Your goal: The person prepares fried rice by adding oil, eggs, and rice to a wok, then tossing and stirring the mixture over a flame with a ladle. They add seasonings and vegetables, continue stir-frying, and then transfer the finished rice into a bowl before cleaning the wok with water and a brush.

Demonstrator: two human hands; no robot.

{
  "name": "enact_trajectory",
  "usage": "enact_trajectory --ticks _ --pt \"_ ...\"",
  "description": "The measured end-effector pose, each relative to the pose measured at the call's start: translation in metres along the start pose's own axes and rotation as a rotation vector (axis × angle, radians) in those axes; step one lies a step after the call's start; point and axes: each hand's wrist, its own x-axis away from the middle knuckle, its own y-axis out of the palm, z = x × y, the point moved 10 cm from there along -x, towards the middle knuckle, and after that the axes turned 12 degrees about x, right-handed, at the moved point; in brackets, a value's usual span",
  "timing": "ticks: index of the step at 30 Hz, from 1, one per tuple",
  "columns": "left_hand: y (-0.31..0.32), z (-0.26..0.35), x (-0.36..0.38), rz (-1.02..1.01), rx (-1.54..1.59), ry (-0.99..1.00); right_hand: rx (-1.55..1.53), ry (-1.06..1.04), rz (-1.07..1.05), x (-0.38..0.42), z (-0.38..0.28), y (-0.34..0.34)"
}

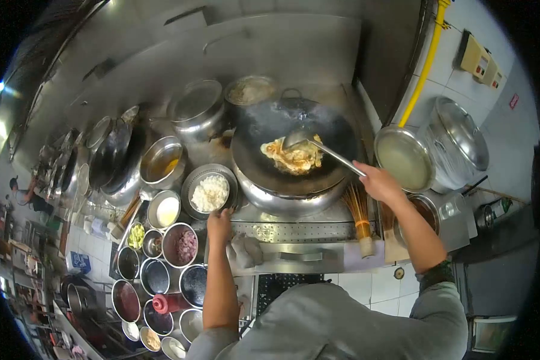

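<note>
My right hand (379,182) is closed around the handle of a metal ladle (336,157). The ladle's head rests on fried egg (294,158), browned in places, inside a large black wok (257,129). To the left of the wok, my left hand (219,227) is closed at the near rim of a metal bowl (193,200) of white rice (210,193). This bowl sits in or over a wider metal dish (234,191); the exact contact is hidden.
Several metal pots of ingredients, including chopped onion (187,246), crowd the lower left beside a red squeeze bottle (161,303). A bamboo brush (360,219) stands right of the wok, near a pot of cloudy liquid (404,159). Another person (27,195) is far left.
</note>
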Motion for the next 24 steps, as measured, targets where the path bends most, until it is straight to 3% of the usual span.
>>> enact_trajectory --ticks 1,4,5,7,10,12,13,19,24 --pt "0.001 -0.007 0.0 -0.068 0.201 -0.188 0.02 0.029 0.027 -0.004 -0.012 -0.002" --pt "0.01 -0.095 -0.03 0.06 0.735 -0.471 0.029 -0.013 0.031 -0.012 -0.01 0.009" --pt "0.006 -0.098 -0.034 0.096 0.721 -0.519 0.049 -0.028 -0.012 -0.006 -0.01 0.0" --pt "0.0 -0.105 -0.039 0.119 0.778 -0.555 0.023 -0.02 -0.074 0.005 0.002 -0.012" --pt "-0.006 -0.104 -0.048 0.134 0.864 -0.558 -0.012 -0.177 0.122 0.032 0.023 -0.031" --pt "-0.003 -0.105 -0.05 0.15 0.896 -0.533 0.03 -0.121 0.057 0.024 0.021 -0.021" --pt "-0.001 -0.122 -0.056 0.173 0.791 -0.623 0.042 -0.073 0.026 0.026 0.018 -0.016" --pt "-0.004 -0.124 -0.08 0.384 0.874 -0.519 -0.041 0.143 -0.022 -0.014 0.0 0.012" --pt "-0.031 -0.078 -0.05 0.376 0.743 -0.44 -0.108 -0.016 0.008 0.008 0.02 -0.006"
